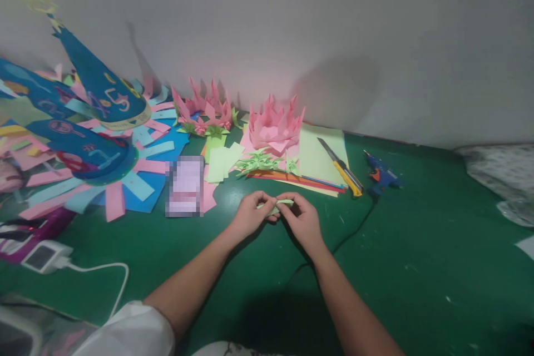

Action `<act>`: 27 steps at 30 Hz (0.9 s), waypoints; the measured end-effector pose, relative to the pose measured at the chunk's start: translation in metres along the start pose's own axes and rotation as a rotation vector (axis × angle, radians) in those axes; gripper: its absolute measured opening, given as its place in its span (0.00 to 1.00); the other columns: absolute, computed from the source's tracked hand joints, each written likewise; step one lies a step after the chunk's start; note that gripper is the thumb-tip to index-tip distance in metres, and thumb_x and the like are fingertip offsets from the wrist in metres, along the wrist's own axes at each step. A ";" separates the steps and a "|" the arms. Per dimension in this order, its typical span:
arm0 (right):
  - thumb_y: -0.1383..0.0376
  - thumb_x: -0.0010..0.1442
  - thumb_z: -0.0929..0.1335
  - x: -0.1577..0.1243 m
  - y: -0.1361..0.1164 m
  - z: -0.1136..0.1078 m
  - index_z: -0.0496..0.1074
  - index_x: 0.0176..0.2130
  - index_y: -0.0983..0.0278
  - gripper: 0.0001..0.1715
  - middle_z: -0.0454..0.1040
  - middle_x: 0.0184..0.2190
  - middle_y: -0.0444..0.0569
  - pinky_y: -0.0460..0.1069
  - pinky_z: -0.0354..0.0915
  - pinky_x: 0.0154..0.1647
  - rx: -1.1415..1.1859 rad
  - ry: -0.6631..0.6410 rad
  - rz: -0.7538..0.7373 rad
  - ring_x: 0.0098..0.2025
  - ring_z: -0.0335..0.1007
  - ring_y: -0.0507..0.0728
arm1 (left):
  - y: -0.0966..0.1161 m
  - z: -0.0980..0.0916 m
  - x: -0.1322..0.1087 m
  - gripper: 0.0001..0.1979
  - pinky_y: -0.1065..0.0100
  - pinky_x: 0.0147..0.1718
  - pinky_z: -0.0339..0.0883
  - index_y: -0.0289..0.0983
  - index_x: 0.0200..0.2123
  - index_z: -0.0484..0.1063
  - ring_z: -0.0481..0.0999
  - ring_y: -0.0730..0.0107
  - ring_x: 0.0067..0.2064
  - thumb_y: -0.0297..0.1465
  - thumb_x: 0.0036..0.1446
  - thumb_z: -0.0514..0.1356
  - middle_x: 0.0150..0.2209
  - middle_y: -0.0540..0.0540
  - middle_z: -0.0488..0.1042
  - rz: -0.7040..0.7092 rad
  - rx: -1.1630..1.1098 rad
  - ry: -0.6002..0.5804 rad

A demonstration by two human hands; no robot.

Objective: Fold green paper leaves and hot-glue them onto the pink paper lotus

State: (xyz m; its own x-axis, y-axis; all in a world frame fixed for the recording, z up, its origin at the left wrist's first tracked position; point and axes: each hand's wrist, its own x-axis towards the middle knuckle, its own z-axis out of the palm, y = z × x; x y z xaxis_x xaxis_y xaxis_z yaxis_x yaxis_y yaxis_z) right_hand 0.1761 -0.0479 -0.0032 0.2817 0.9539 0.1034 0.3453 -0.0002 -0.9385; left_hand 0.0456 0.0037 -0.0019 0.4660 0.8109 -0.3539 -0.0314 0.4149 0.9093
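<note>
Beyond the held green paper [286,202], a pink flower [273,132], cutter [345,172], glue gun [384,176].

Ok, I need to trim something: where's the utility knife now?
In the head view, right of centre, the yellow utility knife lies across the right edge of the pale green sheet, just left of the blue glue gun.

Two hands [252,216] [304,221], two pink paper flowers [270,136] [225,112], one cutter [347,174], one glue gun [387,177], one phone [184,186]

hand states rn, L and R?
Left hand: closed, fingers pinching the pale green paper at one end.
Right hand: closed, pinching the same paper at the other end.
</note>
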 end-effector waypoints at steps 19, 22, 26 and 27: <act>0.63 0.53 0.67 0.002 0.004 0.000 0.72 0.33 0.62 0.06 0.73 0.32 0.47 0.49 0.67 0.32 0.023 -0.015 -0.005 0.33 0.69 0.55 | -0.001 -0.006 0.002 0.16 0.71 0.30 0.68 0.32 0.27 0.66 0.74 0.75 0.26 0.39 0.45 0.64 0.23 0.50 0.72 0.033 0.051 -0.092; 0.63 0.53 0.67 0.002 0.003 -0.001 0.71 0.34 0.62 0.07 0.73 0.32 0.48 0.49 0.67 0.31 0.059 -0.020 0.038 0.31 0.69 0.55 | 0.001 -0.005 0.000 0.15 0.71 0.31 0.68 0.32 0.26 0.66 0.74 0.75 0.27 0.39 0.45 0.64 0.23 0.50 0.72 0.041 0.057 -0.098; 0.64 0.51 0.67 0.002 0.001 -0.001 0.70 0.37 0.62 0.10 0.73 0.34 0.47 0.48 0.67 0.28 0.106 -0.005 0.079 0.29 0.68 0.53 | 0.003 -0.005 -0.001 0.16 0.71 0.32 0.69 0.31 0.28 0.68 0.74 0.76 0.27 0.39 0.44 0.64 0.24 0.49 0.73 0.049 0.065 -0.126; 0.64 0.51 0.67 0.001 0.001 -0.001 0.69 0.37 0.62 0.10 0.72 0.33 0.47 0.47 0.67 0.28 0.111 -0.001 0.081 0.29 0.68 0.53 | 0.003 -0.005 -0.001 0.16 0.70 0.32 0.69 0.31 0.28 0.68 0.74 0.76 0.27 0.39 0.44 0.64 0.25 0.48 0.74 0.043 0.059 -0.129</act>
State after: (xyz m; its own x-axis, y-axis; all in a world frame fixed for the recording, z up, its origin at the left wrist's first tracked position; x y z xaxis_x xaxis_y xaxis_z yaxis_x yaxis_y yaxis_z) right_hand 0.1777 -0.0468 -0.0040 0.3040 0.9523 0.0255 0.2203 -0.0442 -0.9744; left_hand 0.0409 0.0059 0.0006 0.5752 0.7661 -0.2868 -0.0036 0.3530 0.9356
